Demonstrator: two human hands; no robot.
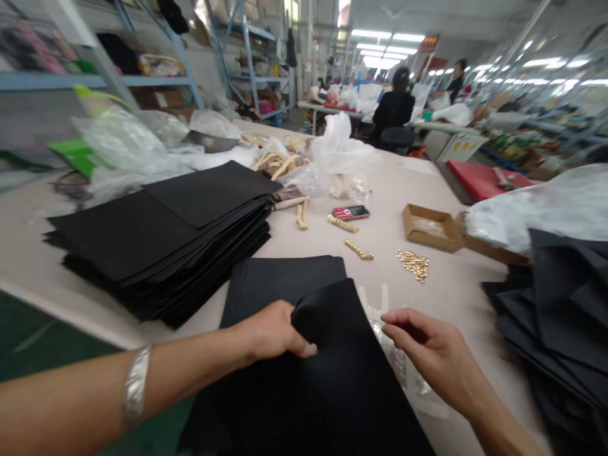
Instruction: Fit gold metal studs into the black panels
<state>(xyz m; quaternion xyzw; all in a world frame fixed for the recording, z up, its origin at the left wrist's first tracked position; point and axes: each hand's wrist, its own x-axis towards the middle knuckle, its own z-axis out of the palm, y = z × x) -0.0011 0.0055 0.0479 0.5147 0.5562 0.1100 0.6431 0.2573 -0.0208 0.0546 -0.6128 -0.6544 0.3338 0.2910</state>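
- The left hand (270, 332), with a silver bangle (136, 384) on its wrist, is closed on the upper edge of a black sheet (308, 386), bunching it slightly.
- The right hand (430, 348) is open with its fingers loosely curved, holding nothing, just right of the black sheet and above a strip of clear plastic (396, 358).
- A second black panel (280, 285) lies on the table (389, 183), directly beyond the left hand and partly under the held sheet.
- A tall stack of black panels (161, 247) sits beyond and left of the left hand; a rumpled black pile (551, 316) lies right of the right hand.
- Straight ahead of the hands are gold chain pieces (358, 249), loose gold studs (413, 264), and a phone (350, 212).
- A cardboard tray (432, 228) sits ahead and right of the right hand.
- Clear plastic bags (128, 145) and beige straps (275, 161) lie farther ahead.
- Far ahead, a co-worker in black (394, 107) sits at another table.
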